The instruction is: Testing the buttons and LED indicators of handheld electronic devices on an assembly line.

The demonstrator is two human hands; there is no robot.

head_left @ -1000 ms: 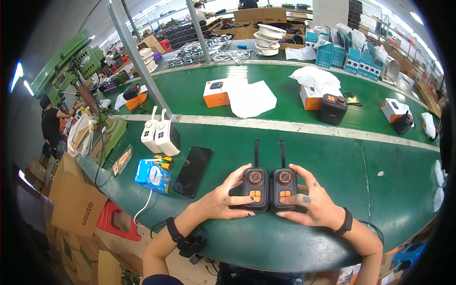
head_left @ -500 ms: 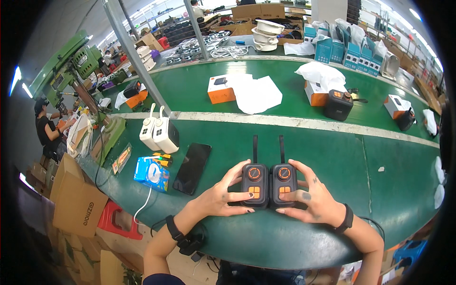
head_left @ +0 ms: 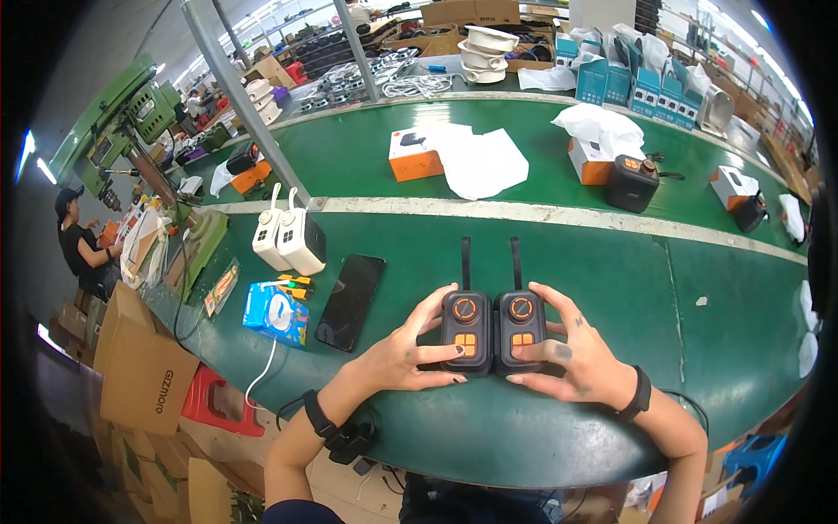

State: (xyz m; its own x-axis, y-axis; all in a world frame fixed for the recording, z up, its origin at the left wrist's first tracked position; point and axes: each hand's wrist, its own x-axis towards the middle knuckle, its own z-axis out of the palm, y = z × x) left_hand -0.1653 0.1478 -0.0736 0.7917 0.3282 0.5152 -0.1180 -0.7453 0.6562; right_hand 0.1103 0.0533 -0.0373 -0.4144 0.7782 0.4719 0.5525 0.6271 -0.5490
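In the head view, two black block-shaped devices with rounded corners, the left one [head_left: 449, 328] and the right one [head_left: 502, 328], sit side by side on the green tabletop [head_left: 602, 279], near its curved front edge. Each upper panel carries a round black dial ringed in orange and four square orange buttons, and a narrow black strap [head_left: 465, 266] [head_left: 516, 264] runs out from each far edge. Whether the two cases actually touch is hard to tell at this angle.

The left hand [head_left: 400, 356] is curled around the outer side of the left device, a dark-nailed finger lying over its buttons. The right hand [head_left: 587, 360] mirrors it on the right device, one finger across the buttons there. The hands are apart from each other, the pair of devices between them.

The cases look stiff, fairly heavy for their size and perhaps a little slick. The flat outer flanks give the surest hold, with fingers along the side and a thumb at the near corner; the dials look the more delicate part, and the straps look soft and pliable.

Left of the hands lie a flat black smartphone [head_left: 351, 302] and a small blue-and-white cardboard box [head_left: 272, 313]. Behind these stand two cream-and-black block-shaped devices [head_left: 301, 244] with pale looped straps.
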